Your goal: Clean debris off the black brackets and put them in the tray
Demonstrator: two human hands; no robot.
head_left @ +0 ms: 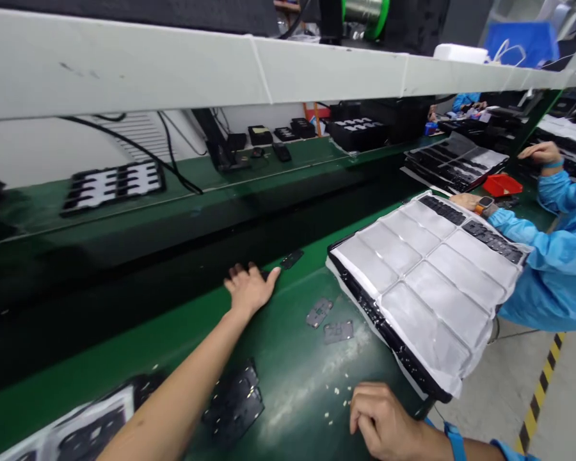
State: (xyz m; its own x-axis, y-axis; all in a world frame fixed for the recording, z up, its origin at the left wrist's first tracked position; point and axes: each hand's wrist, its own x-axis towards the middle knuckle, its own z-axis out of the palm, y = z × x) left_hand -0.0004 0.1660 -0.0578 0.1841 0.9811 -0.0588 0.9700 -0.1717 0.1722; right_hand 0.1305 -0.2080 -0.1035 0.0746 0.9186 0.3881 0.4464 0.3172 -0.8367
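My left hand (250, 289) reaches out to the far edge of the green bench, fingers spread, beside a small black part (292, 258) just right of its thumb. Nearer the middle lie two dark grey flat parts, one (319, 312) tilted and one (338, 331) closer to me. My right hand (381, 419) is low at the bench's front edge, its fingers curled; whatever they hold, if anything, is hidden. Small pale bits (336, 390) are scattered left of it. A pile of black parts (236, 403) sits right of my left forearm.
A stack of trays (427, 282) with white sheets and black parts covers the right side. A person in a blue sleeve (557, 237) works beyond it, near a red bin (502, 185). Overhead runs a white shelf edge (317, 69). Another tray (62, 432) is at lower left.
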